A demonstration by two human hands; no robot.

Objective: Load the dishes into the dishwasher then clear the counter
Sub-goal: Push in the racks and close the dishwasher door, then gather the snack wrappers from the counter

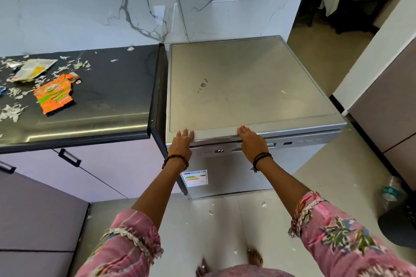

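2 hands press straight fingers on the front lip of the silver dishwasher (247, 87), door closed: the left hand (182, 143) near its left corner, the right hand (251, 141) at mid-edge, neither gripping anything. Its flat top is scuffed matte metal. Left, the glossy black counter (112, 96) carries an orange wrapper (54, 94), a white packet (33, 69) and paper shreds.
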